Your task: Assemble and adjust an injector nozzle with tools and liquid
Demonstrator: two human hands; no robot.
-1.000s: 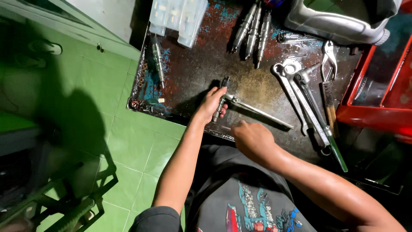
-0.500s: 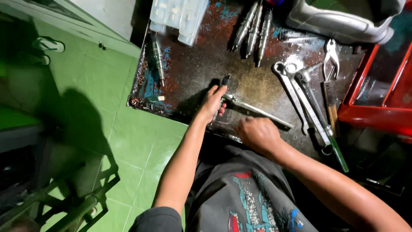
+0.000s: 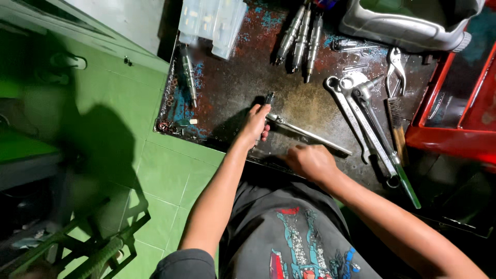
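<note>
My left hand (image 3: 255, 125) is closed around a slim metal injector-like part (image 3: 268, 99) that stands on the dark, stained metal work plate (image 3: 237, 77). A long shiny wrench (image 3: 310, 135) sits on that part just right of the hand and stretches out to the right. My right hand (image 3: 311, 162) lies fist-like on the plate's near edge, just below the wrench handle; whether it grips anything is hidden.
Three injectors (image 3: 302, 36) lie at the plate's far side, and one more injector (image 3: 188, 75) lies at the left. Wrenches (image 3: 361, 111), pliers (image 3: 396, 64) and a wire brush (image 3: 397, 124) lie right. A red tray (image 3: 454, 108), grey container (image 3: 408, 23) and clear plastic box (image 3: 212, 20) border it.
My right hand has slid right and slightly up along the plate's near edge. The left hand keeps its grip on the upright part.
</note>
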